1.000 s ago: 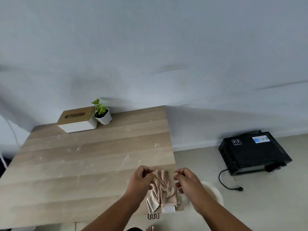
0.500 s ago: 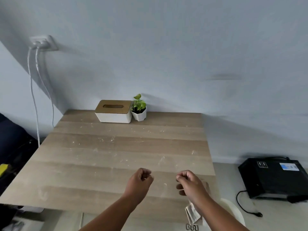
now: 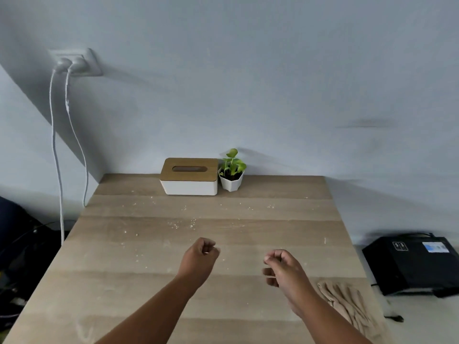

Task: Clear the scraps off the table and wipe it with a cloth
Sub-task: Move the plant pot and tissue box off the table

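Note:
A wooden table (image 3: 124, 281) fills the lower view, dusted with small white scraps (image 3: 183, 223) across its middle and back. A beige cloth (image 3: 347, 304) lies crumpled on the table's right front edge, partly hidden behind my right forearm. My left hand (image 3: 198, 259) hovers over the table's centre with its fingers curled into a fist and nothing in it. My right hand (image 3: 283, 269) is beside it, to the left of the cloth, with fingers curled inward and holding nothing.
A white tissue box with a wooden lid (image 3: 190, 176) and a small potted plant (image 3: 232, 172) stand at the table's back edge against the wall. A black appliance (image 3: 412, 261) sits on the floor at the right. Two white cables (image 3: 57, 170) hang from a wall socket at the left.
Both hands held the cloth between them a second ago; they have let it go and it now lies on the table at the right. The view has swung left and up.

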`<state>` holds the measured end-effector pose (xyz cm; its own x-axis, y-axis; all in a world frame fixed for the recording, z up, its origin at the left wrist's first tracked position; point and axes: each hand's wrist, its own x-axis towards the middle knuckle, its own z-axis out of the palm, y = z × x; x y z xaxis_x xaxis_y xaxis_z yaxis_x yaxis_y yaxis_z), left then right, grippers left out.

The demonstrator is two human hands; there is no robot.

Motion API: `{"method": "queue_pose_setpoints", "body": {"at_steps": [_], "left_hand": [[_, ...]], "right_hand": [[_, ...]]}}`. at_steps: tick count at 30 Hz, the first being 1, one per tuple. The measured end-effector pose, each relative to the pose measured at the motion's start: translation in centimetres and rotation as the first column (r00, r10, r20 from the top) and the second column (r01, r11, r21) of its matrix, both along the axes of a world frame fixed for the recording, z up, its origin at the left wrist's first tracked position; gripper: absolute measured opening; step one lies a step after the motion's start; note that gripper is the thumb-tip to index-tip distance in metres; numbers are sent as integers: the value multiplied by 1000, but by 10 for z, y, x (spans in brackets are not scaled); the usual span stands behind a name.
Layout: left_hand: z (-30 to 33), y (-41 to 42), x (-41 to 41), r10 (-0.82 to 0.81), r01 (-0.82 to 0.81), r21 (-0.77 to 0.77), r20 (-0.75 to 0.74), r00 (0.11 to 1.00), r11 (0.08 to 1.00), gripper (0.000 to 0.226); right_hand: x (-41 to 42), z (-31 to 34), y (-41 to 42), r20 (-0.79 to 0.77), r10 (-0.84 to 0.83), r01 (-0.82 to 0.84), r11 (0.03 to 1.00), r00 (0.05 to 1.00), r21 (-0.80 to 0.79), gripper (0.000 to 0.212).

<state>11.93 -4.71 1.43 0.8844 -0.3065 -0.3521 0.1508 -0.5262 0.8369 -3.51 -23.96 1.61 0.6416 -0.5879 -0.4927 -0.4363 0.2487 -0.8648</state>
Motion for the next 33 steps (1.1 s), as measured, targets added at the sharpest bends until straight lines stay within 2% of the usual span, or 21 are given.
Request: {"method": "queue_pose_setpoints", "body": {"at_steps": [5, 8, 11, 17, 24, 33], "left_hand": [[12, -11, 49, 10, -10, 12, 71, 997, 1000, 9], [20, -20, 73, -8, 0, 58, 130, 991, 998, 13], [25, -31, 98, -75, 52, 123, 193, 978, 991, 16], [27, -55, 148, -267, 156, 320, 342, 901, 935, 27], [25, -85, 189, -392, 197, 450, 395, 831, 871, 40], [7, -101, 235, -488, 215, 541, 432, 758, 813, 49]], "right_hand": [[37, -3, -13, 18, 62, -59, 991, 998, -121, 6], [66, -9, -22, -9, 87, -87, 971, 996, -223, 16], [94, -16, -32, -6, 132, -128, 948, 991, -293, 33], [141, -32, -58, 77, 169, -144, 955, 983, -258, 68], [185, -53, -81, 127, 129, -103, 976, 983, -192, 81], [227, -84, -86, 130, 80, -47, 970, 988, -240, 91]]}}
